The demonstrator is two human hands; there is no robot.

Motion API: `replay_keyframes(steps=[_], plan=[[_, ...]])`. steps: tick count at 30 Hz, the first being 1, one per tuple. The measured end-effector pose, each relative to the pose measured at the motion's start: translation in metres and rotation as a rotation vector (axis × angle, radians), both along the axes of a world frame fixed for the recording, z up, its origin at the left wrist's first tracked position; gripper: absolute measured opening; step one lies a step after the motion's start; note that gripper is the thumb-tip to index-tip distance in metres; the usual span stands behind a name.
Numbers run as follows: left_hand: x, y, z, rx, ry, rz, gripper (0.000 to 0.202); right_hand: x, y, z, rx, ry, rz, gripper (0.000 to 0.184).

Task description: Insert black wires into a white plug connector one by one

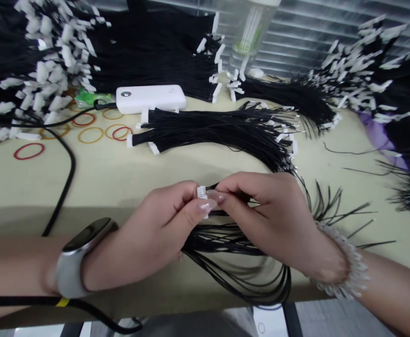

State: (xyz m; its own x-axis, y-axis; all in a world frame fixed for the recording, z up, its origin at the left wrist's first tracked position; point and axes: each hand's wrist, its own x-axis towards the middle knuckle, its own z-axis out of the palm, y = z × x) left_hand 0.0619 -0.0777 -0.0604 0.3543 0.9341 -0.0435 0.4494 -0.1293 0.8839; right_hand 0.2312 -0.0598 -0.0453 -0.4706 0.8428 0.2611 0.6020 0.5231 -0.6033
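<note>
1. Thumb and forefinger of the left hand (159, 229) are pinched together on a small white connector (201, 191), which sits just above the middle of the lower half of the frame, slotted face showing.
2. Just to its right, the right hand (271, 206) has thumb and forefinger closed to a narrow pinch, apparently on black wires (222, 231) close beside the connector; the exact contact is hidden.
3. The step in hand looks like seating or checking a wire at the connector. The next move would call for a steady left grip while the right fingertips guide one thin wire squarely to its slot.
4. Below both hands, loose wires loop toward the bottom centre; their far ends fan out at centre right.
5. Beyond the fingers, a wire bundle (190, 128) lies across the centre of the table (103, 175), below a white power bank (150, 100).
6. A red rubber band (32, 144) lies at left; heaps of wires with white ends fill the upper left and upper right, cut off by the frame.
7. Hard to make out: which slots are filled, the wire tips, and the left hand's curled fingers.
</note>
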Motion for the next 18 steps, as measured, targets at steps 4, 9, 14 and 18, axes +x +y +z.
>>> replay_keyframes(steps=[4,9,14,18], plan=[[0.002,0.002,0.000,-0.204,-0.052,0.105,0.032,0.015,0.016,0.004,0.169,-0.112,0.034,0.010],[0.002,0.009,-0.004,-0.348,-0.195,0.284,0.036,0.039,0.039,0.008,0.270,-0.276,0.018,0.016],[0.002,0.012,-0.007,-0.319,-0.225,0.388,0.039,0.045,0.030,0.026,0.437,-0.341,-0.059,0.034],[0.002,0.012,-0.009,-0.313,-0.226,0.408,0.038,0.048,0.015,0.039,0.281,-0.274,0.042,0.034]])
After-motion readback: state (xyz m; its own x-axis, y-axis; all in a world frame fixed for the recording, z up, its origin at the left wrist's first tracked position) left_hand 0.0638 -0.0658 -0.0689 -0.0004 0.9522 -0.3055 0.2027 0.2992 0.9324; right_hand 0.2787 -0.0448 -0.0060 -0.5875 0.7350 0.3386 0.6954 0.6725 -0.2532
